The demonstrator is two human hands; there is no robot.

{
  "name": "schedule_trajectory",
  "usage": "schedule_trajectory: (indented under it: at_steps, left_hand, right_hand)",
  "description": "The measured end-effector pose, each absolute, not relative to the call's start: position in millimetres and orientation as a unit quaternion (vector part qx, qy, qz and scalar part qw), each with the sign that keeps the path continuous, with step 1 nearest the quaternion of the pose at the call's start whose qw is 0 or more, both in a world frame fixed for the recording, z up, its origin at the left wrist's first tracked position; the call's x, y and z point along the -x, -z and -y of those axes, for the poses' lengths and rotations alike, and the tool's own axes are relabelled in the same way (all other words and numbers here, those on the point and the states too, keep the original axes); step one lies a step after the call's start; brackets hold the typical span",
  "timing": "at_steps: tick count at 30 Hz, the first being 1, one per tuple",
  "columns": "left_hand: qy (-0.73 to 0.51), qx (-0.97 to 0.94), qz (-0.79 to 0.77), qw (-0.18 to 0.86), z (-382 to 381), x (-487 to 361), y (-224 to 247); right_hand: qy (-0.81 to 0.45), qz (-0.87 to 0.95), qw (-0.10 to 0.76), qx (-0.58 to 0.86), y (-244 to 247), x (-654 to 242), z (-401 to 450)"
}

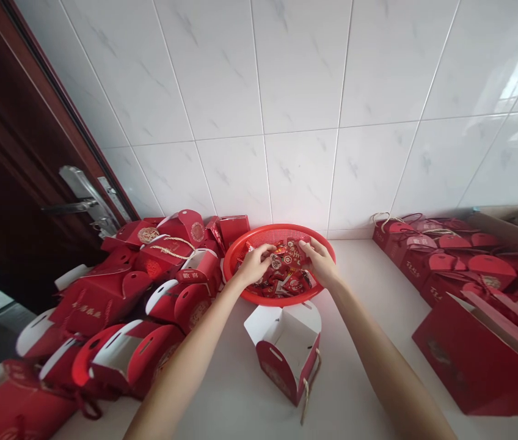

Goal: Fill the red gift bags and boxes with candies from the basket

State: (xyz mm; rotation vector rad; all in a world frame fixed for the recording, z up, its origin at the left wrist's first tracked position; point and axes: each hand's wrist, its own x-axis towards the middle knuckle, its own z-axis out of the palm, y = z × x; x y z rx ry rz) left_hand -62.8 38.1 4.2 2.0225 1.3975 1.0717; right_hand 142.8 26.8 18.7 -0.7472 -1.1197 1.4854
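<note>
Where table (360,266) meets tiled wall (300,79), packets (293,260) are touched

They are kept in a basket (281,300), partly hidden by the left hand (253,266) and right hand (323,263); whether any is gripped by the fingers cannot be told. Boxes (89,305) are cut off at both sides.

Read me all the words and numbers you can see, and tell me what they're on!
"歡喜", it seems: on the small red box left of the basket.
Gold characters on the larger red box at left: too blurred.
Gold writing on the red boxes at right: too small.
Printing on the red packets in the basket: too small.
Numbers: none readable.
</note>
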Motion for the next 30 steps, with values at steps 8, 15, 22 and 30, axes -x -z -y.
schedule_trajectory:
  at_steps: [8,15,22,30]
  left_hand:
    - [-0.538,-0.684,-0.441,0.222,-36.2,64.4,-6.1]
    - [-0.546,-0.693,-0.412,0.229,-33.9,61.1,-9.3]
    - [-0.502,-0.728,-0.412,0.219,-36.2,57.8,-8.8]
    - [-0.426,-0.755,-0.427,0.257,-36.6,54.4,-8.7]
  right_hand:
    - [-0.527,0.553,0.543,0.349,-14.5,-141.1,-26.5]
    - [-0.452,0.574,0.563,0.385,-5.2,-140.0,-34.7]
    - [-0.438,0.650,0.500,0.369,-7.3,-140.6,-33.8]
    - [-0.466,0.713,0.399,0.340,-9.1,-143.7,-36.3]
